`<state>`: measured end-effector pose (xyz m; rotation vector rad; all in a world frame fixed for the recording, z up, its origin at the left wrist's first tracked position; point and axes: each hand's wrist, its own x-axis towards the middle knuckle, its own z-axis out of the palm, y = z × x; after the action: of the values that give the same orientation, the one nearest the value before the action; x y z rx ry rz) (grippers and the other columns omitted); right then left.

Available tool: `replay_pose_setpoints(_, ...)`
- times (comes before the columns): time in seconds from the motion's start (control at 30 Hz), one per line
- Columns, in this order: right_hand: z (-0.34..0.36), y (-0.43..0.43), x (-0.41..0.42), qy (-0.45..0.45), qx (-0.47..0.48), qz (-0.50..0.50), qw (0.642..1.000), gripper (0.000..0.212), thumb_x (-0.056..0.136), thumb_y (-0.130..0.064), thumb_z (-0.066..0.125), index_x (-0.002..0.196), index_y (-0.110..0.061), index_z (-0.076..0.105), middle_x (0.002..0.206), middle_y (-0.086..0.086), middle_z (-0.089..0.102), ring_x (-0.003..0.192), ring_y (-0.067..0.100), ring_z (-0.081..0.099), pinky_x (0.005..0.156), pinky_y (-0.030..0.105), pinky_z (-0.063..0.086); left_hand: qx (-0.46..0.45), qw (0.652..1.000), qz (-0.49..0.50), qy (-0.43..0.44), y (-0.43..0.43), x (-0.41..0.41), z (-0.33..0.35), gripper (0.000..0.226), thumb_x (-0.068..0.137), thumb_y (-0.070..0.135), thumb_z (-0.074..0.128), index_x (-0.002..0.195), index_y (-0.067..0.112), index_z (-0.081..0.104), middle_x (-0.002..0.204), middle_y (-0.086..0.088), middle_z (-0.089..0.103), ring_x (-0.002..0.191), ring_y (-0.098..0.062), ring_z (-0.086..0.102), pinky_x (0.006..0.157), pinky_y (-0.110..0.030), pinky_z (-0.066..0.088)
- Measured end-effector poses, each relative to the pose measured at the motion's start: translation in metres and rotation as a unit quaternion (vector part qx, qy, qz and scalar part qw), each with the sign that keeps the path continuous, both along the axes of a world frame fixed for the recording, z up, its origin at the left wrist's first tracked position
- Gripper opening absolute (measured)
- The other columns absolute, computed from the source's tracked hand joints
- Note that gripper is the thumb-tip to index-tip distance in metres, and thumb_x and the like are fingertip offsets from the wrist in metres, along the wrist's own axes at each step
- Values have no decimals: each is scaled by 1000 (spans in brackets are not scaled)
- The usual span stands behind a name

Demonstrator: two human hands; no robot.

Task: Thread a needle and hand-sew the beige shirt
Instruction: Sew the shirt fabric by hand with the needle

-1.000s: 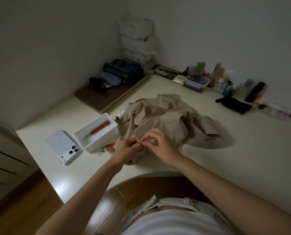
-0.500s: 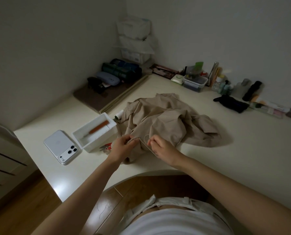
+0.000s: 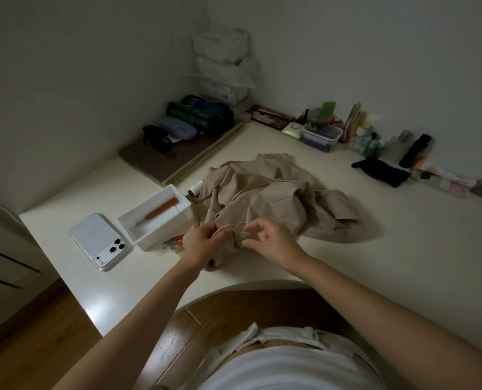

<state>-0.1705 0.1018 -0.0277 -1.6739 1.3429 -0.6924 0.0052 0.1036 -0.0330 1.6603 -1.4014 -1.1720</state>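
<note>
Beige shirt (image 3: 270, 198) lies crumpled mid-frame on the white desk (image 3: 402, 249); the left hand (image 3: 203, 243) pinches its near fold, and beside it the right hand (image 3: 270, 243) seemingly holds pale thread (image 3: 242, 225) between curled thumb and forefinger.

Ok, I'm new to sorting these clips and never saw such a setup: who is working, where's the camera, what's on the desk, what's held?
No machine here: a person works with two bare hands. The one picture comes from a wide-angle camera worn on the head, looking down, so the arms reach in from below. On the white desk lie a crumpled beige shirt, a white box holding an orange-handled tool, a phone face down, and a white thread spool. The left hand grips a fold of the shirt. The right hand curls beside it, a loop of pale thread at its fingertips; whether it pinches anything is too small to tell.
</note>
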Motion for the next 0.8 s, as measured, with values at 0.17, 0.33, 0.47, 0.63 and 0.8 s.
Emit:
replay_pose_setpoints(0.17,0,-5,16,22,-33,1,999,18,84,-23,71,97,-13,65,49,-11,38,39,2,37,48,15,32,5,1000,-9,4,1,-1,4,19,92,28,59,89,11,66,82,-4,63,73,-11,57,65,-24,48)
replay_pose_setpoints(0.33,0,-6,17,19,-61,-20,998,12,88,-17,65,83,-6,65,49,-10,39,46,-5,46,58,7,39,10,1000,-16,0,1,2,4,21,93,28,58,92,8,66,91,-11,63,81,-16,57,77,-35,51)
replay_pose_setpoints(0.47,-8,-5,4,29,-17,-22,999,20,90,-16,63,72,-13,55,50,-9,39,45,-2,44,55,11,37,0,1000,-5,-4,-1,7,2,20,93,28,58,92,9,66,90,-7,63,84,-16,57,71,-26,50)
replay_pose_setpoints(0.63,-27,-4,-24,135,82,-40,987,25,87,-9,53,64,-14,43,61,1,43,59,12,42,61,28,37,1,1000,7,18,-5,8,3,21,92,27,60,90,6,64,84,-2,62,80,-15,57,71,-29,49)
replay_pose_setpoints(0.8,-38,-2,-42,246,145,-15,958,25,86,-10,47,63,-12,38,66,4,43,65,19,44,57,29,31,2,1000,8,26,-7,6,5,18,92,28,60,87,11,63,83,-2,61,80,-16,56,76,-34,49)
